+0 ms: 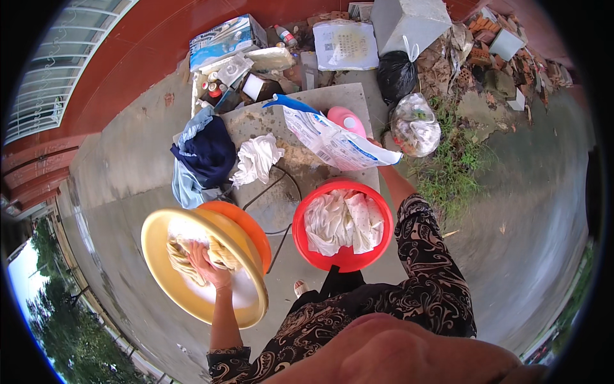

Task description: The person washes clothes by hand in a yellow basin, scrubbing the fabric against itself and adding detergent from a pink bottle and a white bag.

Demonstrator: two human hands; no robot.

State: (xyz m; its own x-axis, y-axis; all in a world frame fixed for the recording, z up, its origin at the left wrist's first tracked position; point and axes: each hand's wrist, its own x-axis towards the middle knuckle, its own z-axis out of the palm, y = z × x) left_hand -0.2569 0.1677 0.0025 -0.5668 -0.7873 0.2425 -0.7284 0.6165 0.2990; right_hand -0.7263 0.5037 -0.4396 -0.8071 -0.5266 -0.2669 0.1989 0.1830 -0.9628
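My left hand [210, 265] lies inside a yellow basin [151, 246], its fingers stretched over a yellowish cloth [222, 255]. White foam or powder covers part of the basin's inside. An orange basin [254, 238] sits partly hidden beneath the yellow one. My right hand [388, 173] grips one end of a white and blue detergent bag [339, 142], held tilted above the concrete slab; the bag hides most of those fingers. Just below it, a red basin [299, 237] contains a wet, pale spotted cloth [342, 221]. Behind the bag, a pink bottle [345, 119] shows in part.
On the slab [281, 192] lie a crumpled white cloth [257, 159], dark blue clothing [208, 150] and a black hose [297, 185]. Farther off are a foam box of odds and ends [195, 89], a black garbage bag [396, 75], a clear bag of waste [416, 126] and brick rubble [489, 57].
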